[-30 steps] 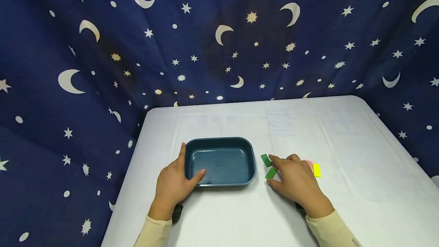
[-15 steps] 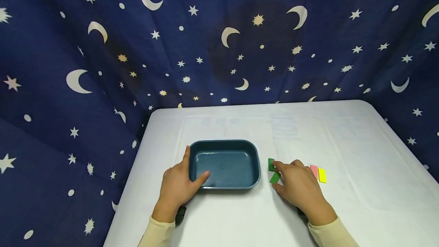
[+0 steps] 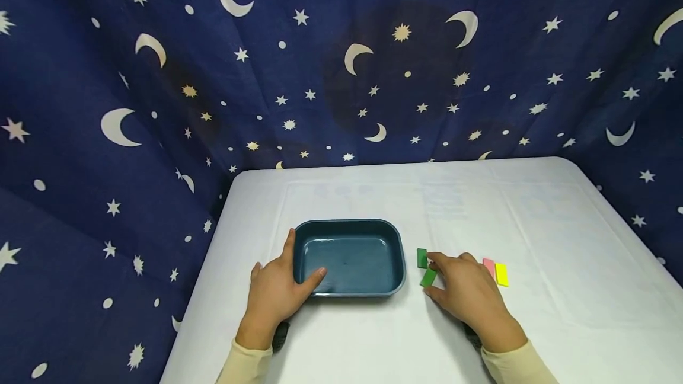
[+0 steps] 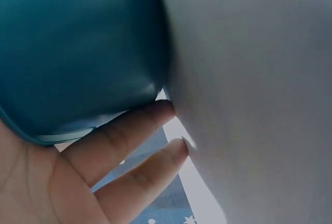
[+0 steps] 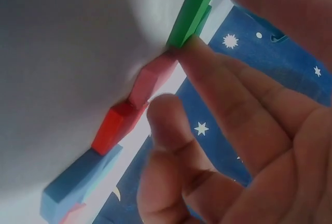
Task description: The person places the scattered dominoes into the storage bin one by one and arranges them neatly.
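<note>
A dark teal plastic tub (image 3: pixel 349 295) stands on the white table. My left hand (image 3: pixel 277 289) grips its left end, thumb over the near rim and fingers along the outer wall. In the left wrist view, two fingers (image 4: pixel 122 138) lie beside the tub's wall (image 4: pixel 78 53). To the right of the tub, my right hand (image 3: pixel 469 289) pinches a green domino-like block (image 3: pixel 428 278) between thumb and forefinger. A second green block (image 3: pixel 422 258) lies just beyond it, by the forefinger's tip. The right wrist view shows the green block (image 5: pixel 192 11) at the fingertips.
Pink (image 3: pixel 488 266) and yellow (image 3: pixel 501 274) blocks lie right of my right hand. The right wrist view shows a pink (image 5: pixel 150 81), a red (image 5: pixel 116 125) and a blue block (image 5: pixel 78 182) in a row under the hand. A starry blue curtain (image 3: pixel 320 76) hangs behind the table.
The farther green block has turned from a slant to nearly straight, beside the forefinger. The head view has shifted slightly. My left hand stays on the tub.
</note>
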The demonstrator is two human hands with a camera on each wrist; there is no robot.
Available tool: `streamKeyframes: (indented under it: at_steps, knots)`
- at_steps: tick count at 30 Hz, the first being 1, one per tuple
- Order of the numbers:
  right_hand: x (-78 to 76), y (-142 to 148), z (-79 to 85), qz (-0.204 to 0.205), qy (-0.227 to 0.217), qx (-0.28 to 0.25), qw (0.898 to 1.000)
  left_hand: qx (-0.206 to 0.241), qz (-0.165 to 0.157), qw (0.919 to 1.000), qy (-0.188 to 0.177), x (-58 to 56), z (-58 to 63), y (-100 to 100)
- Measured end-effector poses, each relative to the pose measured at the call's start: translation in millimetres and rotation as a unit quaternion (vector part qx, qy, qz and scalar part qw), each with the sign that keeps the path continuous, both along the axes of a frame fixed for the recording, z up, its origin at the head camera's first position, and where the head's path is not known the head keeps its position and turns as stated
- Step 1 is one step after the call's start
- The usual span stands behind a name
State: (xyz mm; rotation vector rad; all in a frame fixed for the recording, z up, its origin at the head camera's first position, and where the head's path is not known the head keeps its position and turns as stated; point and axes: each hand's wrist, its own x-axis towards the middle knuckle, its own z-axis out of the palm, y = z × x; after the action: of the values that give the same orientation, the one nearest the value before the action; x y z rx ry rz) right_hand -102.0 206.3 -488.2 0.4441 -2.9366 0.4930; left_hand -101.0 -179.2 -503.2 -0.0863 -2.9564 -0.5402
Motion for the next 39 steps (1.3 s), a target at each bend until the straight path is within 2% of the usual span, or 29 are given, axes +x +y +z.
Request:
streamKeyframes:
  at_steps: [6,12,20,31,39]
  knots:
    - [-1.0,2.3,-0.4,-0.003,-0.004,-0.013,1.0,0.001,-0.005,1.0,0.005,-0.5,1.9,1.2]
    - [-0.1,-0.6,-3.9,-0.005,-0.029,-0.019,0.999,-0.004,-0.005,0.9999,0.014,-1.1,0.3,-3.5]
    - [-4.4,1.6,-1.0,-0.007,-0.024,-0.019,1.0,0.003,-0.003,0.9999,0.012,-3.0,-3.5,-2.1]
    - [-2.9,-1.3,-4.0,0.002,-0.023,-0.021,0.999,0.008,0.003,1.0,0.0,-0.2,-4.0,-5.1]
    - [-5.2,-3.1,0.7,0.002,-0.03,-0.006,1.0,0.01,-0.005,0.9999,0.012,-2.4,-2.8,-4.8]
